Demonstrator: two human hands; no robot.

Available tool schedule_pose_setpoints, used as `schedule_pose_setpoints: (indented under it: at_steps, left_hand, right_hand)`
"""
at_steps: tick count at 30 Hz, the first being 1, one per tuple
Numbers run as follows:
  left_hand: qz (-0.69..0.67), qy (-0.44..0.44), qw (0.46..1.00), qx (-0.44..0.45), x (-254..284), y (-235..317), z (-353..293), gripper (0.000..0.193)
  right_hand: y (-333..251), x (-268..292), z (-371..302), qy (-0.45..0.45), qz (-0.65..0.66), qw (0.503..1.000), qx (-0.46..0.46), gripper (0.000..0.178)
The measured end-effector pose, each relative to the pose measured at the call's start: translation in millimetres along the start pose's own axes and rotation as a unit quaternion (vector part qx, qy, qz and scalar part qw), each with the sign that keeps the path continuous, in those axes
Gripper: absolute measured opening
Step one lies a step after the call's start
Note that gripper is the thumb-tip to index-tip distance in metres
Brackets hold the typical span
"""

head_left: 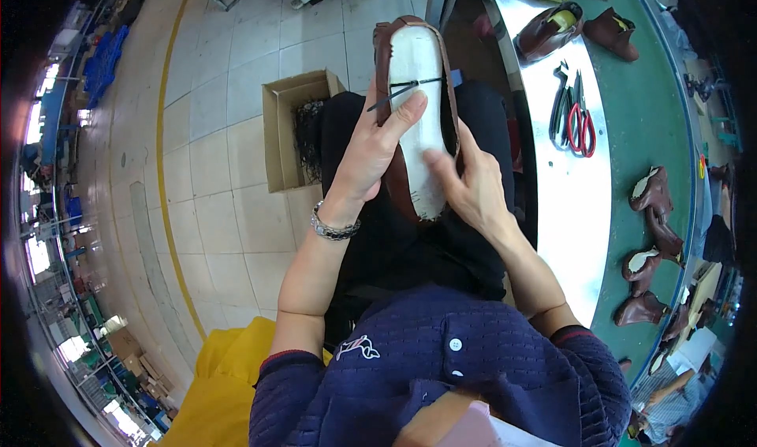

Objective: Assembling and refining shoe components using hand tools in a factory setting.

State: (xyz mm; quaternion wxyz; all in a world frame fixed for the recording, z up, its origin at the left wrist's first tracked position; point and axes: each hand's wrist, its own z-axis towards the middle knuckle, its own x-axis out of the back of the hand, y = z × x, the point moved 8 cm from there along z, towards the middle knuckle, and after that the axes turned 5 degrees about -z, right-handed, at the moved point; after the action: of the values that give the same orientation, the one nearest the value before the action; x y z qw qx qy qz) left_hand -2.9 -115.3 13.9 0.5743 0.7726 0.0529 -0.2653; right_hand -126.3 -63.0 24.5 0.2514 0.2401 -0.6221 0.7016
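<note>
Above my lap I hold a brown shoe upper (385, 64) with its underside turned up, so a white insole board (418, 44) faces me. A thin black tie (404, 89) crosses the board, its loose tail slanting down to the left. My left hand (369, 151) grips the left side of the upper, thumb pressed on the board just below the tie. On the other side my right hand (477, 190) is closed round the edge, with its thumb on the lower part of the board. The fingers behind the upper are hidden.
On the metal bench (568, 226) to my right lie red-handled scissors (582, 130), a dark-handled cutting tool (560, 112) and a brown shoe (548, 33). Beyond runs a green belt (623, 131) bearing several brown uppers. A cardboard box (280, 151) with black strips stands left of my legs.
</note>
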Motion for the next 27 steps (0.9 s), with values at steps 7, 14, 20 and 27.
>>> schedule_pose_setpoints:
  at_steps: [7,14,20,27]
  left_hand:
    - [-0.014,-0.077,0.992,0.102,-6.0,3.4,10.6,0.06]
    - [0.469,-0.012,0.879,-0.083,-26.6,41.8,22.6,0.095]
    - [0.57,0.208,0.727,-0.321,-41.8,55.9,-16.5,0.036]
    - [0.508,-0.026,0.831,-0.227,-21.6,62.5,-8.7,0.033]
  right_hand:
    - [3.5,20.5,-5.7,-0.041,0.077,0.996,0.007,0.025]
    - [27.8,16.2,-7.6,0.096,0.116,0.988,-0.039,0.024]
    - [16.0,17.8,0.1,0.157,0.134,0.978,-0.025,0.043]
    - [38.1,14.8,-5.0,0.082,0.26,0.962,-0.01,0.048]
